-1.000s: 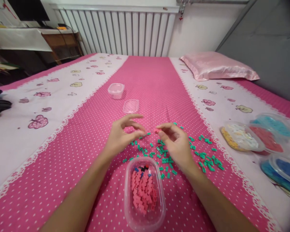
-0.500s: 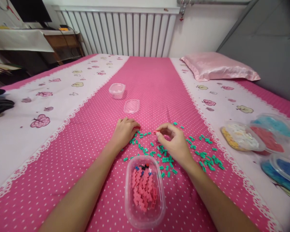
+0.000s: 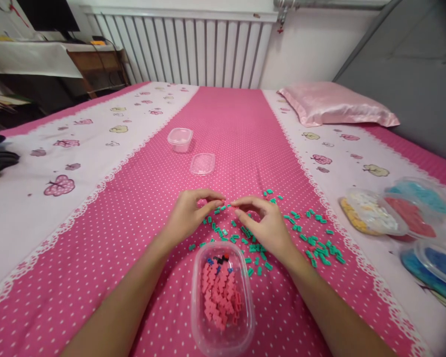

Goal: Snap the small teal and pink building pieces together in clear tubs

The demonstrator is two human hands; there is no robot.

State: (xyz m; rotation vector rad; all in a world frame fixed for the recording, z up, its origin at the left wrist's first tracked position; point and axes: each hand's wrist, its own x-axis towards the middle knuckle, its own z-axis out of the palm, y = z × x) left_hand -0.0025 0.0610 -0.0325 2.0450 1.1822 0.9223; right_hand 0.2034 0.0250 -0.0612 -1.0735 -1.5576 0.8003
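Above the scattered green building blocks, my left hand pinches a small red building block between thumb and fingertips, mostly hidden. Facing it closely, my right hand is closed on another small red building block. The fingertips of both hands nearly meet; whether the two blocks touch, I cannot tell. Between my forearms a clear plastic container holds joined pinkish-red blocks, with a few blue and black ones at its far end.
Farther off on the polka-dot bedspread stand a clear tub and a flat clear lid. At right lie containers of white and yellow, red, light-blue and dark-blue pieces. A pink pillow rests behind them.
My left hand has lifted from the bedspread and turned toward the right, bringing its red block near the other. My right hand has shifted slightly left; the hands are closer together.
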